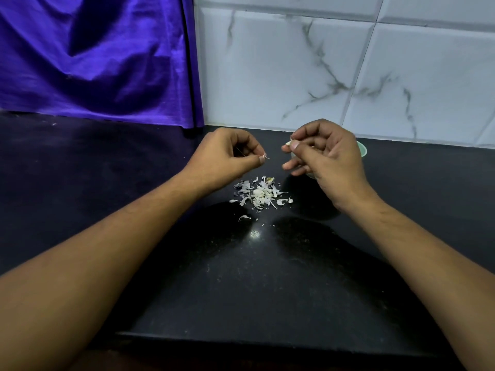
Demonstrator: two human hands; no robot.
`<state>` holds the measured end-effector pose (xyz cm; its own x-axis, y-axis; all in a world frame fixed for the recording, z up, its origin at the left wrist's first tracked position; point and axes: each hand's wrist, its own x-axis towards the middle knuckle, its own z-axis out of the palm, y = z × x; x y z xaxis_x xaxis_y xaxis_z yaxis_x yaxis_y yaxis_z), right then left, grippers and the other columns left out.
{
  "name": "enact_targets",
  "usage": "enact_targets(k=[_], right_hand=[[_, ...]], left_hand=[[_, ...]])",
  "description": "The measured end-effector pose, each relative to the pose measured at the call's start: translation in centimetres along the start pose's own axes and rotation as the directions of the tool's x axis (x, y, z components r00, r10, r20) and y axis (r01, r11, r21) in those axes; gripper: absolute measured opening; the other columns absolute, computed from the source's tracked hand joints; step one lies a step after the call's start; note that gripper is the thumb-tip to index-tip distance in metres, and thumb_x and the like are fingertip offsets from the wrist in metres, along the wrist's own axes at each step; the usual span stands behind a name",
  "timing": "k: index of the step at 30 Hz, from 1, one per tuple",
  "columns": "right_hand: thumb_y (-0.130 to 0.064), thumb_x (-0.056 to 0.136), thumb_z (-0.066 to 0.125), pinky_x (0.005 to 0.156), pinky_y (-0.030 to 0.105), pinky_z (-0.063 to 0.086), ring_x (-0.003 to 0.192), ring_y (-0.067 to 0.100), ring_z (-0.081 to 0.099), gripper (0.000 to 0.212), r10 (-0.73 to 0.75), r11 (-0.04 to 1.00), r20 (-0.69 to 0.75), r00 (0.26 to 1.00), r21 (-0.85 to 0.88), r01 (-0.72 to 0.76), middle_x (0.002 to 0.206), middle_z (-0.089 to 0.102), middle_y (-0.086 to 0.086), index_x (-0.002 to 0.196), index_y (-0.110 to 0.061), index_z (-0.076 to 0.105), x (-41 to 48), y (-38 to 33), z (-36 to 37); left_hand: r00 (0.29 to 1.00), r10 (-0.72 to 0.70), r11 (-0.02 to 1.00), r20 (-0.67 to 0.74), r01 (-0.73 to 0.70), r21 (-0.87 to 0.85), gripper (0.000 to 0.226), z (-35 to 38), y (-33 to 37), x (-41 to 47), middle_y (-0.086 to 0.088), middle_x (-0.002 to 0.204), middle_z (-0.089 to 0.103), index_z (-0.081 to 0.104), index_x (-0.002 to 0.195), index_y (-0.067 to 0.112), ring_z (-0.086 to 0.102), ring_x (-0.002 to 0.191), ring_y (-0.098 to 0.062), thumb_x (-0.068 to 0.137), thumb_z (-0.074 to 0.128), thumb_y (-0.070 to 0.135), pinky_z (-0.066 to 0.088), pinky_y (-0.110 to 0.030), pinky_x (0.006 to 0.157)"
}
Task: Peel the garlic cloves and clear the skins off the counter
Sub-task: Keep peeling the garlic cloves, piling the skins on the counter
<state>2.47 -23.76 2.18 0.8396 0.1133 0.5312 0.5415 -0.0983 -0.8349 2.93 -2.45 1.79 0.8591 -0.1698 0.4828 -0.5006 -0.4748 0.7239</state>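
Observation:
A pile of pale garlic skins [258, 194] lies on the black counter [241, 277] below and between my hands. My right hand [326, 156] pinches a small garlic clove [288, 143] between thumb and forefinger, held above the counter. My left hand [227, 156] hovers to the left of it and pinches a thin sliver of skin [78, 156] at its thumb tip. A few loose skin bits [244, 217] lie nearer to me.
A small pale green bowl [363, 149] stands behind my right hand, mostly hidden by it. A purple cloth [93, 57] hangs at the back left. A white marbled tile wall [334, 65] backs the counter. The counter's front edge runs close to me.

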Motion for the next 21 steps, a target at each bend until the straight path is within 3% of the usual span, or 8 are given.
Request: enact_targets(k=[3, 8, 13, 16, 21], right_hand=[[-0.003, 0.093, 0.070, 0.060, 0.029, 0.058, 0.068, 0.025, 0.074, 0.007, -0.163, 0.969, -0.025, 0.986, -0.192, 0.156, 0.088, 0.074, 0.012, 0.097, -0.006, 0.065, 0.0, -0.3, -0.6], [-0.011, 0.089, 0.074, 0.067, 0.037, 0.058, 0.071, 0.017, 0.071, 0.004, -0.349, 0.846, -0.025, 0.937, -0.438, 0.303, 0.081, 0.072, -0.001, 0.090, -0.014, 0.071, 0.7, -0.3, -2.2], [-0.017, 0.089, 0.072, 0.074, 0.037, 0.058, 0.073, 0.010, 0.067, 0.002, -0.366, 0.791, -0.096, 0.926, -0.556, 0.255, 0.082, 0.071, -0.008, 0.090, -0.017, 0.071, 1.5, 0.1, -4.3], [-0.020, 0.089, 0.070, 0.080, 0.040, 0.059, 0.081, 0.012, 0.069, 0.007, -0.349, 0.792, -0.159, 0.923, -0.577, 0.201, 0.087, 0.071, -0.008, 0.096, -0.021, 0.069, 1.9, 0.6, -5.6], [-0.022, 0.088, 0.073, 0.079, 0.039, 0.060, 0.078, 0.006, 0.068, 0.002, -0.290, 0.782, -0.235, 0.928, -0.617, 0.088, 0.083, 0.072, -0.012, 0.090, -0.022, 0.073, 2.2, 1.1, -7.0]], left_hand=[[1.000, 0.027, 0.999, -0.007, -0.027, 0.025, 0.012, 0.0, 0.0, 0.1, 0.006, 0.068, 0.068, 0.072, 0.081, 0.018, 0.061, 0.061, -0.009, 0.082, 0.084, 0.019, 0.054, -0.029, 0.063], [0.999, 0.045, 0.997, 0.015, -0.046, 0.058, 0.020, -0.2, -0.4, 0.1, 0.008, 0.068, 0.065, 0.065, 0.079, 0.019, 0.055, 0.060, -0.009, 0.080, 0.085, 0.016, 0.049, -0.026, 0.062], [0.998, 0.065, 0.992, 0.018, -0.067, 0.110, 0.006, -0.1, -0.5, 0.0, 0.002, 0.079, 0.075, 0.076, 0.085, 0.021, 0.070, 0.072, -0.017, 0.086, 0.079, 0.026, 0.056, -0.032, 0.071], [0.998, 0.063, 0.987, 0.001, -0.062, 0.151, 0.019, -0.1, -0.4, -0.1, 0.004, 0.075, 0.074, 0.076, 0.079, 0.020, 0.070, 0.071, -0.018, 0.087, 0.078, 0.038, 0.058, -0.037, 0.070], [0.999, 0.051, 0.981, -0.009, -0.049, 0.188, 0.032, -0.2, -0.2, -0.1, 0.003, 0.064, 0.069, 0.065, 0.068, 0.016, 0.062, 0.059, -0.010, 0.080, 0.085, 0.038, 0.051, -0.031, 0.061]])
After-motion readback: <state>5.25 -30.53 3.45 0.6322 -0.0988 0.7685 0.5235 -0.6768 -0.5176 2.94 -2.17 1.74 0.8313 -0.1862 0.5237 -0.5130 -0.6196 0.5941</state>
